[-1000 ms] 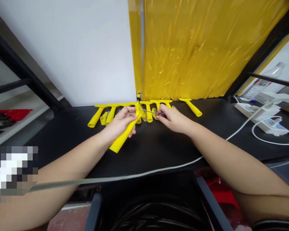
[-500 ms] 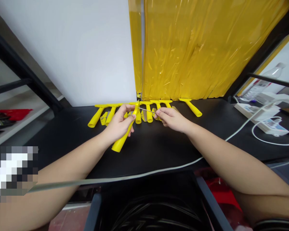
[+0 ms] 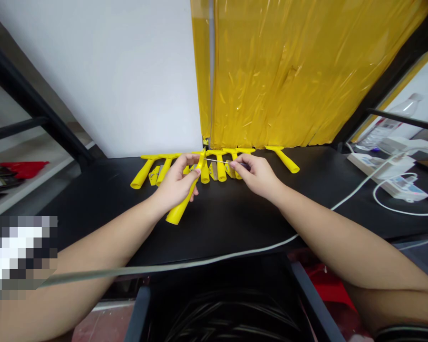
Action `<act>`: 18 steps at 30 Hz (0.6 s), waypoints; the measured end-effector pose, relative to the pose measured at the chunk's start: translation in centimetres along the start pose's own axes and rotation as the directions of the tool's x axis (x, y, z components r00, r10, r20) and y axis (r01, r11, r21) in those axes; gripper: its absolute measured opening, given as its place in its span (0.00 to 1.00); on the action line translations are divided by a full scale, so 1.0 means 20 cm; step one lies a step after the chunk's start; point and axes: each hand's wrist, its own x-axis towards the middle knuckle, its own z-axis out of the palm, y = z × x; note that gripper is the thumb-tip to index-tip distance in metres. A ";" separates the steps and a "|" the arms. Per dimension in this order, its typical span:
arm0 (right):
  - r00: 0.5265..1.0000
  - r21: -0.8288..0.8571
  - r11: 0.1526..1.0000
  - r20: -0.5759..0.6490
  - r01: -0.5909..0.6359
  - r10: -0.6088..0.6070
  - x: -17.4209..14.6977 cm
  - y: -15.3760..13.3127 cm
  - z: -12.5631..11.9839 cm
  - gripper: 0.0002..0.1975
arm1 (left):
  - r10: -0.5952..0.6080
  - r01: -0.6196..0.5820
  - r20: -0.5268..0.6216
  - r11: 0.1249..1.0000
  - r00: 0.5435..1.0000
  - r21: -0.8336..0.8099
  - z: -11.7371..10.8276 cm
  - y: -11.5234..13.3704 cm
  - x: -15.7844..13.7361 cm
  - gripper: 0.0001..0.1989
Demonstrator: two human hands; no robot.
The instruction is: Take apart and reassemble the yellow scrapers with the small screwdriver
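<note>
My left hand (image 3: pixel 180 179) is closed around a yellow plastic T-shaped handle (image 3: pixel 180 209), tilted with its hollow round end toward me. My right hand (image 3: pixel 255 175) pinches a screwdriver (image 3: pixel 219 162) whose thin metal shaft points left. The shaft's tip meets the head of the held handle, though the exact contact point is too small to make out. Behind both hands, several more yellow T-shaped handles (image 3: pixel 142 174) lie in a row along the back of the black table. Small yellow pieces with metal parts (image 3: pixel 154 175) lie between them.
A white panel (image 3: pixel 146 76) and a yellow film-covered panel (image 3: pixel 271 71) rise behind the black table (image 3: pixel 235 218). White boxes (image 3: pixel 395 183) and a clear bottle (image 3: pixel 388 126) stand at the right. A pale cable (image 3: pixel 214 260) crosses in front of me, over my left forearm.
My right hand has turned on the screwdriver, its knuckles now higher and its fingers placed differently. The left hand and its yellow handle have stayed almost still.
</note>
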 end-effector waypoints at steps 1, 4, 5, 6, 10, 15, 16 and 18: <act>0.998 0.012 0.998 0.030 -0.055 0.055 0.00 0.00 0.00 0.20 | 0.008 -0.008 0.007 1.000 1.000 0.004 0.00 0.00 0.00 0.17; 0.978 0.123 0.976 0.134 -0.179 0.163 0.00 0.01 0.02 0.26 | 0.018 -0.018 0.017 1.000 1.000 0.023 0.00 0.00 -0.01 0.18; 0.971 0.173 0.964 0.164 -0.201 0.173 0.00 0.02 0.03 0.23 | 0.018 -0.019 0.015 1.000 1.000 0.025 0.00 0.00 -0.01 0.19; 0.968 0.216 0.954 0.185 -0.208 0.169 -0.01 0.02 0.03 0.20 | 0.020 -0.020 0.010 0.999 1.000 0.024 -0.01 0.00 -0.01 0.19; 0.975 0.258 0.950 0.178 -0.179 0.135 -0.01 0.04 0.05 0.18 | 0.039 -0.038 -0.018 0.999 0.999 0.027 -0.02 0.00 0.00 0.19; 0.952 0.154 0.959 0.235 -0.238 0.198 0.02 0.05 0.03 0.26 | 0.046 -0.045 -0.003 0.998 0.999 0.054 -0.02 -0.01 0.00 0.19; 0.949 0.157 0.958 0.247 -0.239 0.196 0.02 0.05 0.03 0.26 | 0.044 -0.044 0.003 0.997 0.999 0.057 -0.01 -0.01 0.00 0.19; 0.954 0.194 0.958 0.252 -0.213 0.161 0.01 0.06 0.03 0.22 | 0.039 -0.039 0.005 0.998 0.999 0.050 -0.01 0.00 -0.01 0.19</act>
